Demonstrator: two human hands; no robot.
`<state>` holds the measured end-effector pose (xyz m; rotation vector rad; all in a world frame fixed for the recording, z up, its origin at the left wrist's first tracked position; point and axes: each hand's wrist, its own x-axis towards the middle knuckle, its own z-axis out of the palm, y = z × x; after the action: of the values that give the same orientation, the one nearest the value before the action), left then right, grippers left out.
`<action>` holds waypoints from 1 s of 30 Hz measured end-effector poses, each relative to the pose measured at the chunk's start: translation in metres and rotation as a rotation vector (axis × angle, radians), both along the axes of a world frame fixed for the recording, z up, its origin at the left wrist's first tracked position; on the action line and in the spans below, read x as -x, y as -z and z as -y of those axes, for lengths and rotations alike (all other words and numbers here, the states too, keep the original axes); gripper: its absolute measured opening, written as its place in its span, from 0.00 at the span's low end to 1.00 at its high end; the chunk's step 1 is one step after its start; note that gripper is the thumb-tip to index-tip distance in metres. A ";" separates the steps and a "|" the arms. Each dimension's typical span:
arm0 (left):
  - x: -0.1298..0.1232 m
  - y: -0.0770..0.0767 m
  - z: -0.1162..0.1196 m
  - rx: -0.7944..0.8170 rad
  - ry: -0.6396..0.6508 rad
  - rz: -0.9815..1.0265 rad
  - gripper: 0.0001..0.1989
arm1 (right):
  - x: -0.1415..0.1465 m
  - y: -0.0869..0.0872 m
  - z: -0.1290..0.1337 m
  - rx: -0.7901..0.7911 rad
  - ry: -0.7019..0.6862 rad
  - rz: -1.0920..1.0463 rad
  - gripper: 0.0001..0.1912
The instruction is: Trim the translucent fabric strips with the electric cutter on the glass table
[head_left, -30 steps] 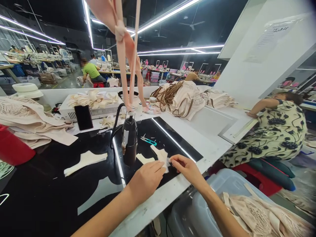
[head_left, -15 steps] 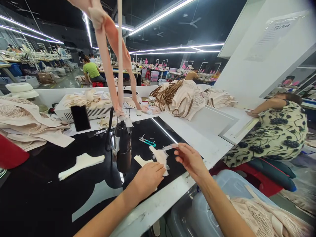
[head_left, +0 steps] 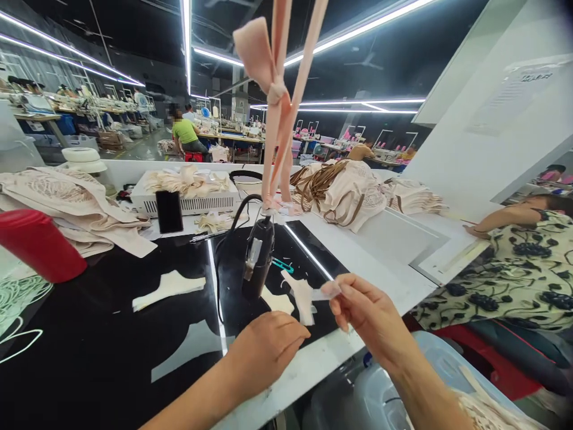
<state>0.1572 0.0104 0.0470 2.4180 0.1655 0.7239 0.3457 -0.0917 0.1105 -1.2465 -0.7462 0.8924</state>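
Observation:
My right hand (head_left: 362,307) pinches a thin translucent strip (head_left: 329,291) at its fingertips, just right of a cream fabric piece (head_left: 302,295) on the black tabletop (head_left: 102,358). My left hand (head_left: 273,346) is closed near that piece's lower end; whatever its fingers hold, if anything, is hidden. Another cream piece (head_left: 278,301) lies between the hands and a black tool (head_left: 257,254) hanging from pink straps (head_left: 278,137). Teal snips (head_left: 283,266) lie partly behind the tool. Farther left are a cream stack (head_left: 170,288) and a translucent template (head_left: 185,352).
Garments with brown straps (head_left: 344,191) are piled at the back. A phone (head_left: 169,212) leans on a white box (head_left: 192,200). At left stand a red object (head_left: 40,245) and more fabric (head_left: 76,203). A person in a patterned top (head_left: 514,263) is on the right.
The view has shifted, so most things appear farther right. My left hand has come off the cream piece toward the table's near edge. The hanging tool is now tilted and partly covers the snips.

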 end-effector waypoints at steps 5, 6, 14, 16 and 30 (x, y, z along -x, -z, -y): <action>0.050 -0.021 0.013 0.352 -0.179 0.166 0.08 | 0.036 0.008 0.007 0.089 -0.256 -0.025 0.14; 0.058 -0.023 0.014 0.416 -0.206 0.152 0.09 | 0.045 0.009 0.006 0.100 -0.304 -0.038 0.14; 0.096 -0.018 0.018 0.870 -0.261 -0.026 0.05 | 0.095 0.021 -0.011 0.189 -0.424 -0.155 0.17; 0.106 -0.012 0.018 0.929 -0.297 -0.017 0.07 | 0.102 0.027 -0.014 0.216 -0.452 -0.190 0.17; 0.149 0.003 0.016 1.045 -0.365 -0.085 0.07 | 0.129 0.049 -0.028 0.313 -0.414 -0.030 0.22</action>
<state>0.0078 -0.0058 0.0438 1.4157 0.8113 0.4898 0.2168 -0.0637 0.0613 -1.3706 -0.8811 1.4053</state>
